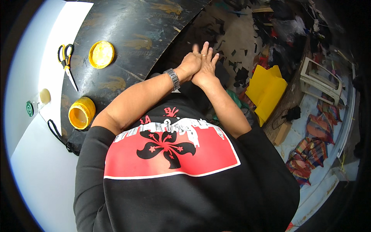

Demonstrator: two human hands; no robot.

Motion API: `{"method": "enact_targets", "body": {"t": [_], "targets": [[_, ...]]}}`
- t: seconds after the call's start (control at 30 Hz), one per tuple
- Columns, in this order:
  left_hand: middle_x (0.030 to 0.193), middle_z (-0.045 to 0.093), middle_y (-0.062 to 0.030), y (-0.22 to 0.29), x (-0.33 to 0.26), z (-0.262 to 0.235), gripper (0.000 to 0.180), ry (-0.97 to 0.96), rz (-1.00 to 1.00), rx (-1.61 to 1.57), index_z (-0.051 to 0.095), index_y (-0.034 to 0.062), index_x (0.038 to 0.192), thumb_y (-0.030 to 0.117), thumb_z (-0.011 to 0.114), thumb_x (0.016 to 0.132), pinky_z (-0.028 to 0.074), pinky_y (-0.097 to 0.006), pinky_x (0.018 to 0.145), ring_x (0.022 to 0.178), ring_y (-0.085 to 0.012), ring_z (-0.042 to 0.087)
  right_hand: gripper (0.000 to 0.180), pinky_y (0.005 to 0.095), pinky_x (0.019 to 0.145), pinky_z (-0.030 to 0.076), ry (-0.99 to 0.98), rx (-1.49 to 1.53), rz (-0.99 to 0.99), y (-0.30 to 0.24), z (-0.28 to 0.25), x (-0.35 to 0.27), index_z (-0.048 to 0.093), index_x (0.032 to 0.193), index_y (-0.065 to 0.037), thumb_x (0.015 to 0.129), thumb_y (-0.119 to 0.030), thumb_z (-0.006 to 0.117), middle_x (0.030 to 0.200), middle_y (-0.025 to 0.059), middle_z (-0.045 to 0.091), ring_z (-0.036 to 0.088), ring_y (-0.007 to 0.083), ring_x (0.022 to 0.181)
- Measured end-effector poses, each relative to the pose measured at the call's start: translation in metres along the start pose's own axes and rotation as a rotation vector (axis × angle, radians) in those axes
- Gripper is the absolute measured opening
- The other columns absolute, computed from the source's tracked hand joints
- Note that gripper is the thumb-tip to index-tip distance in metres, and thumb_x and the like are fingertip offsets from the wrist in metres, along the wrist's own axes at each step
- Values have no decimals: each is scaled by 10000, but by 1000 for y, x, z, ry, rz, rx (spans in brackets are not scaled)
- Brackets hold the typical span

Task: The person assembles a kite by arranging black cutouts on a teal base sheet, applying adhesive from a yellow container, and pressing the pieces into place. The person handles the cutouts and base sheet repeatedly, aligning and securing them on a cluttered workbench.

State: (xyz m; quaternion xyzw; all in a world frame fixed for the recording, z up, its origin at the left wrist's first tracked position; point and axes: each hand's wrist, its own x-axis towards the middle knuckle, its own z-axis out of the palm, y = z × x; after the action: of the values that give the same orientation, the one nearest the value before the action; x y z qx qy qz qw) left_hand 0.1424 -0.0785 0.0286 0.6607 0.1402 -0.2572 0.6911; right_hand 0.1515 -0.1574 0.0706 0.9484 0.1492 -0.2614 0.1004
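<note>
My left hand (189,64), with a metal watch (172,79) at its wrist, presses against the thumb side of my right hand (206,70). Its fingers curl in there and are partly hidden; one blurred fingertip sticks up. The right hand has its fingers stretched out and spread, a ring on one of them, and no tool or object in it. Both hands meet in front of my body, just off the right edge of a dark worn table (131,58). On that table lie a round yellow lid (101,54) and an open yellow jar (82,113) tipped toward me.
Yellow-and-black handled scissors (67,65) lie on a white surface (50,69) at the left. A green cap (29,108) is farther left. Yellow sheets (266,92), a pale plastic stool (321,80) and plaid cloth (313,152) are at the right. Dark scraps (242,75) litter the floor.
</note>
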Motion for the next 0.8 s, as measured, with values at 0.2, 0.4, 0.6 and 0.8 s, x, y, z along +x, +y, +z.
{"method": "enact_targets", "body": {"t": [0.2, 0.4, 0.6, 0.8], "targets": [[1212, 597, -329, -6, 6, -4, 606, 62, -77, -95, 474, -168, 1291, 372, 372, 1037, 476, -391, 967, 1160, -349, 606, 1067, 596, 1195, -27, -60, -20, -49, 2, -14, -4, 184, 1584, -148, 742, -382, 797, 1621, 286, -33, 44, 454, 1507], [1263, 552, -346, -6, 6, 3, 593, 67, 36, -42, 430, -179, 1327, 332, 386, 1029, 480, -406, 970, 1178, -379, 582, 1099, 580, 1206, 54, -63, -33, -43, 5, -16, -6, 165, 1590, -182, 730, -353, 828, 1627, 264, -52, 105, 424, 1503], [1102, 678, -256, -13, 14, -3, 474, -122, 8, 256, 593, -52, 1249, 328, 468, 994, 519, -421, 905, 1061, -360, 658, 909, 617, 1179, 142, -198, 161, -30, 4, -1, -11, 252, 1563, -135, 808, -297, 729, 1551, 301, 267, 366, 453, 1387], [1290, 575, -212, -29, 19, -32, 388, 134, -214, 225, 624, 30, 1238, 240, 608, 911, 445, -413, 1046, 1277, -354, 535, 357, 584, 1079, 316, -77, 265, -355, -8, -32, -41, 686, 1176, -59, 862, -229, 673, 1347, 256, 557, 587, 333, 1189]]}}
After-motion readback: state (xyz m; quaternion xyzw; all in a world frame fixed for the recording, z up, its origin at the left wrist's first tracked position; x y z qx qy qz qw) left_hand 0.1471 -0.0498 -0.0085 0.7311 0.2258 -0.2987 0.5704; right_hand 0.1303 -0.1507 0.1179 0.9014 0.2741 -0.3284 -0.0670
